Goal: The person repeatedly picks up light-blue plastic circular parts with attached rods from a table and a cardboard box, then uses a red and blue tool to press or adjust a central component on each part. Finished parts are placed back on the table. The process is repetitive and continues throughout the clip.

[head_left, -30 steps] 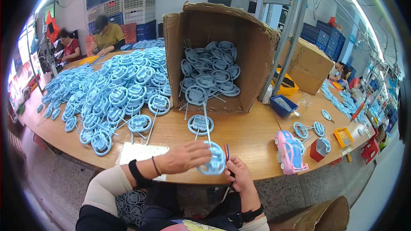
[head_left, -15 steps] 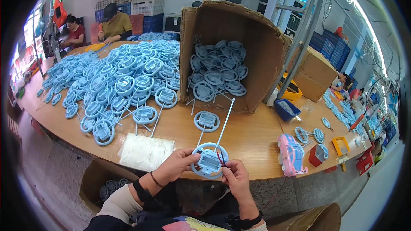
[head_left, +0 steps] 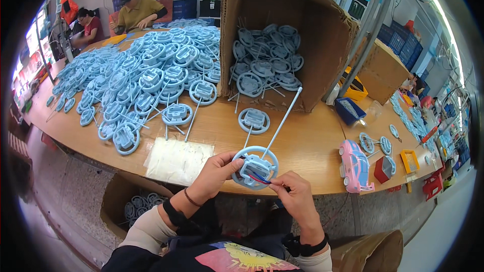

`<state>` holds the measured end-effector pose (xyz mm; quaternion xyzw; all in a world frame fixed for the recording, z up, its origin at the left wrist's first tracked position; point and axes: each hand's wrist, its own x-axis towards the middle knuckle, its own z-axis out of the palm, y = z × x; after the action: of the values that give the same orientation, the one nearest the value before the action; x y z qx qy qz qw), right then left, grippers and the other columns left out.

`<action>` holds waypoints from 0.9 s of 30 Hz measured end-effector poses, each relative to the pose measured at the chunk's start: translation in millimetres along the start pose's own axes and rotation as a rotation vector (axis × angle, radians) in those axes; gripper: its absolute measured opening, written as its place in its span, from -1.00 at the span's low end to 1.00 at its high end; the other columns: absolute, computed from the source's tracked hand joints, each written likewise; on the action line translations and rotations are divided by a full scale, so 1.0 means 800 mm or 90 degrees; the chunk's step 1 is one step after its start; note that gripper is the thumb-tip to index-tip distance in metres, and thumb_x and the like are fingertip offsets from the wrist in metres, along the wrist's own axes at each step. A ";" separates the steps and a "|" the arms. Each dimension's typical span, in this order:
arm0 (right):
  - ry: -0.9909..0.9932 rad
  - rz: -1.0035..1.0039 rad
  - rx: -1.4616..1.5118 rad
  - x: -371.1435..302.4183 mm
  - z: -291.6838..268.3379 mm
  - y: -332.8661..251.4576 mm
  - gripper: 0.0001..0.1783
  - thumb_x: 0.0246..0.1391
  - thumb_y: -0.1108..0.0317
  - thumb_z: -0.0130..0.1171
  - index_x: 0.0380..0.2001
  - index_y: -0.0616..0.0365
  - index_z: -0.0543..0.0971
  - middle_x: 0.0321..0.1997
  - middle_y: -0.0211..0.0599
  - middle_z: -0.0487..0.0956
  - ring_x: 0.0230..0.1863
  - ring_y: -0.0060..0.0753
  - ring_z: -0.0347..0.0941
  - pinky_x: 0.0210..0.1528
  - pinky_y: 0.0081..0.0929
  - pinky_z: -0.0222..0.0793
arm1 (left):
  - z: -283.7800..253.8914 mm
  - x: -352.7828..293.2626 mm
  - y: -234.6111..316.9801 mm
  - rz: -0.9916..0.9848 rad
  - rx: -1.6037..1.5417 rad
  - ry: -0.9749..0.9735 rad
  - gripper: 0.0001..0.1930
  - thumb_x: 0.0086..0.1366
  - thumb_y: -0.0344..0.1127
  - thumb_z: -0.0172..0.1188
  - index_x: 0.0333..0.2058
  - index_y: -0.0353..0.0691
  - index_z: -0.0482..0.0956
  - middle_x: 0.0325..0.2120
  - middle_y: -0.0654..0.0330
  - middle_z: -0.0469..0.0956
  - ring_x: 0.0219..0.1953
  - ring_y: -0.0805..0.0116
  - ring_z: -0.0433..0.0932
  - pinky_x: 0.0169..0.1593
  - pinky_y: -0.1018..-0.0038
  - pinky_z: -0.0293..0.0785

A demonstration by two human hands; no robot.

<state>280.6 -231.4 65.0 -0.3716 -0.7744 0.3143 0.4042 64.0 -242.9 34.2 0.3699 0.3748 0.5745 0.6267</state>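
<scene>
A light-blue toy steering wheel [head_left: 250, 165] with a long thin rod [head_left: 285, 116] is held up over the front edge of the table, its hollow back facing me. My left hand [head_left: 216, 172] is closed on the left side of its rim, thumb on top. Red and dark-blue wires [head_left: 259, 178] cross the lower part of the wheel. Their ends run to my right hand [head_left: 297, 191], whose thumb and forefinger pinch them beside the rim. Just beyond lies a similar wheel [head_left: 253, 121] on the table.
Many blue wheels [head_left: 151, 80] are heaped at the left. A cardboard box [head_left: 322, 30] on its side contains more. A white packet [head_left: 179, 161] lies near the front edge; a pink toy car [head_left: 355, 167] stands right. Two people [head_left: 136, 12] sit across the table.
The view has tipped downward. My right hand has drawn the wires across the wheel's lower part, toward its right edge. My left hand keeps its hold on the wheel.
</scene>
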 end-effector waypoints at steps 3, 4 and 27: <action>0.007 0.006 0.002 -0.002 0.001 0.001 -0.91 -0.15 0.57 0.22 -0.49 0.29 0.54 -0.55 -0.31 0.44 -0.52 -0.49 0.36 -0.49 -0.60 0.21 | 0.002 -0.001 -0.007 -0.010 -0.026 -0.004 -0.68 0.25 -0.35 0.07 -0.05 -0.37 0.41 -0.24 0.21 0.51 -0.26 0.51 0.50 -0.18 0.56 0.47; 0.011 0.006 -0.002 -0.003 0.001 0.001 -0.91 -0.15 0.56 0.22 -0.49 0.29 0.53 -0.55 -0.31 0.44 -0.52 -0.48 0.35 -0.49 -0.60 0.21 | 0.002 -0.002 -0.009 -0.014 -0.033 -0.008 -0.68 0.26 -0.35 0.07 -0.04 -0.37 0.40 -0.23 0.21 0.51 -0.24 0.50 0.50 -0.17 0.56 0.47; -0.029 0.002 -0.012 -0.019 0.013 0.001 -0.92 -0.11 0.47 0.18 -0.46 0.19 0.51 -0.50 -0.22 0.44 -0.46 -0.19 0.41 -0.43 -0.42 0.29 | 0.005 -0.018 -0.038 -0.078 -0.233 -0.039 -0.61 0.32 -0.11 -0.07 -0.01 -0.24 0.33 -0.12 0.17 0.47 -0.07 0.34 0.46 0.03 0.36 0.38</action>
<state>277.9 -245.4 53.2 -0.3692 -0.7861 0.3157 0.3822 80.2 -259.0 9.3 0.2433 0.2668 0.5822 0.7284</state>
